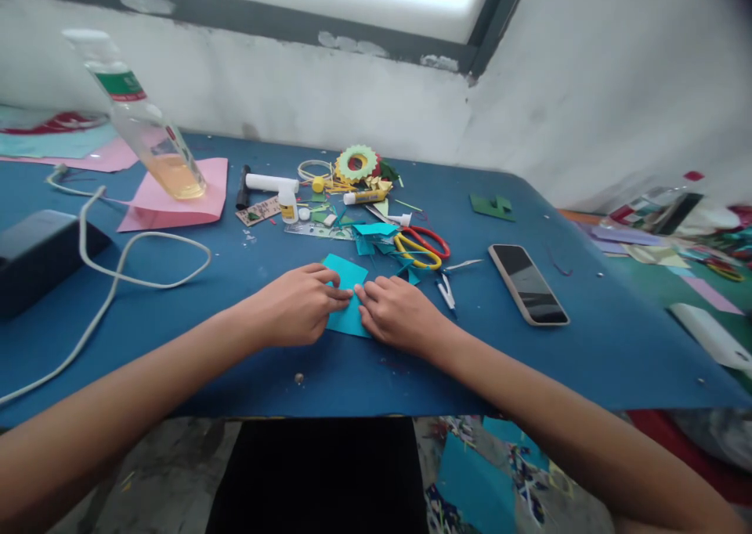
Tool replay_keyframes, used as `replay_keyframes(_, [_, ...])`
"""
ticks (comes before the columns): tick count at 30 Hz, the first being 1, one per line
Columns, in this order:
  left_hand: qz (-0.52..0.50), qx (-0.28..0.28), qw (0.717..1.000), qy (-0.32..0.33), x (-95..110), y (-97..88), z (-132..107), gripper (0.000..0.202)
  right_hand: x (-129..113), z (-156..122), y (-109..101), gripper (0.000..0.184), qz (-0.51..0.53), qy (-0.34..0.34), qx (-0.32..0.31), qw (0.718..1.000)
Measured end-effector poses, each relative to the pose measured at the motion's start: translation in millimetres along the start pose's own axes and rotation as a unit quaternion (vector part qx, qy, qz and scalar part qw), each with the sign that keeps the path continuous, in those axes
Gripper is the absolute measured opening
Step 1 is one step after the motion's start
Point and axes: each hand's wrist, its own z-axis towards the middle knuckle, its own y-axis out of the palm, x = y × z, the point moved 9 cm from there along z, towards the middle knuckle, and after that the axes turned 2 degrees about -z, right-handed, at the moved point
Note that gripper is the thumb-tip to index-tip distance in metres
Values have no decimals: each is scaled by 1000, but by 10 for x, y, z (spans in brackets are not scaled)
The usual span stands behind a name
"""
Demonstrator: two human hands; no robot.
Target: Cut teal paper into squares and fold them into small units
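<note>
A teal square of paper (346, 283) lies on the blue table (235, 362) in front of me. My left hand (299, 305) rests on its left side with fingers curled and pinched on the paper's edge. My right hand (396, 311) presses on its right side, fingers bent and fingertips meeting the left hand's over the paper. Part of the sheet is hidden under both hands.
Scissors (420, 248) with red and yellow handles lie beyond among teal scraps. A phone (527, 283) lies to the right, tweezers (446, 291) beside it. Glue tubes (287, 203), a paper flower ring (357, 162), a bottle (146, 131), pink paper (176, 205), a white cable (117, 272) and a black box (35, 256) sit left.
</note>
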Motion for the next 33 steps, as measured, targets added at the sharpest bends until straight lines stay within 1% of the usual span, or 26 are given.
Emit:
replay_keyframes(6, [-18,9,1000,-13,15,13,-135,42,-66,123,-32,33,-12,-40,-11,999])
replay_keyframes(11, [-52,16,997,-48,-6,56,-279,49,17,52,20,31,16,-23,-14,1000])
replay_keyframes(14, [-65,17,996,-60,2,59,-312,50,48,-15,45,37,24,-11,2,1000])
replay_keyframes(17, [-84,31,993,-83,-11,0,-320,45,51,-43,60,39,30,-5,5,1000])
replay_keyframes(22, [-94,53,986,-128,-97,-66,-351,28,74,-49,51,39,59,4,8,998])
replay_keyframes(24, [-80,60,987,-123,-114,-56,-338,27,110,-60,48,46,80,14,17,997])
replay_keyframes(26, [-64,62,990,-107,-115,-25,-301,35,155,-74,47,57,113,26,28,993])
replay_keyframes(28, [-60,46,993,-87,-104,35,-250,40,192,-88,46,69,148,31,35,988])
replay_keyframes(29, [-61,34,994,-79,-97,67,-225,39,202,-94,44,73,162,29,37,986])
replay_keyframes(31, [-56,22,996,-66,-77,103,-180,34,199,-105,28,76,184,13,41,982])
replay_keyframes(33, [-33,31,998,-54,-43,94,-145,31,184,-120,-4,70,200,-11,46,979])
